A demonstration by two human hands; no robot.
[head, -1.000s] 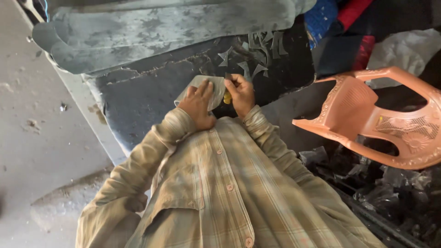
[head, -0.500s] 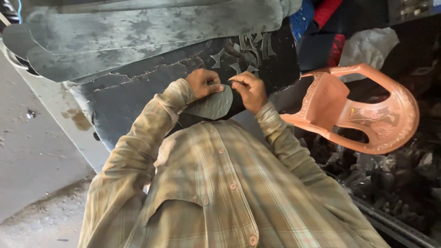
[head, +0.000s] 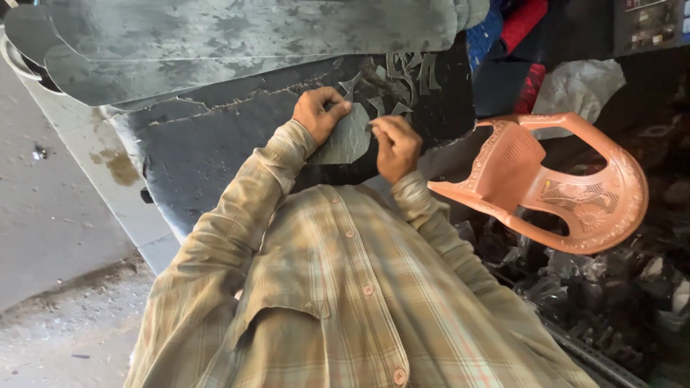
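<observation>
Pinching grey sheet piece [head: 346, 136] from both sides, left hand [head: 320, 113] gripping its top edge, right hand [head: 394, 146] closed at its right edge, just left of pink plastic chair [head: 553, 183].

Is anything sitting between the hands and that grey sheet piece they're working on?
Nothing visible does. The left hand already grips the grey sheet piece at its upper left edge, and the right hand touches its right edge. The offcut strips lie beyond it on the dark work surface.
</observation>
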